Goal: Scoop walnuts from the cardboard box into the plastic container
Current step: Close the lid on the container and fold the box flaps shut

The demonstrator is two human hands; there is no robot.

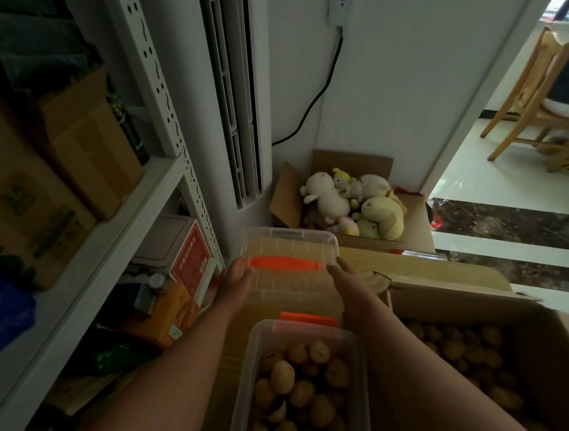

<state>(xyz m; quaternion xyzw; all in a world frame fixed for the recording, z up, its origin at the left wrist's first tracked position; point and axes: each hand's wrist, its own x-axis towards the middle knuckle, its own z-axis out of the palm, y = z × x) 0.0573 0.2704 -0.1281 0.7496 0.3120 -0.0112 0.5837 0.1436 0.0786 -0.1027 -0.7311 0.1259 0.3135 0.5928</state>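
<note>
A clear plastic container [249, 367] stands at the bottom centre, filled with walnuts [299, 388]. To its right is the open cardboard box [467, 308] with several more walnuts [470, 352] inside. Beyond the container I hold a clear plastic lid [290, 246] with orange clips, tilted above a closed carton. My left hand [236, 276] grips the lid's left edge. My right hand [346, 279] holds its right edge, fingers lying along the side.
A white metal shelf [132, 209] with cartons and packets runs along the left. A tall air conditioner [237, 108] stands ahead. A box of plush toys [353, 204] sits by the wall. A wooden chair [534, 99] stands beyond the doorway.
</note>
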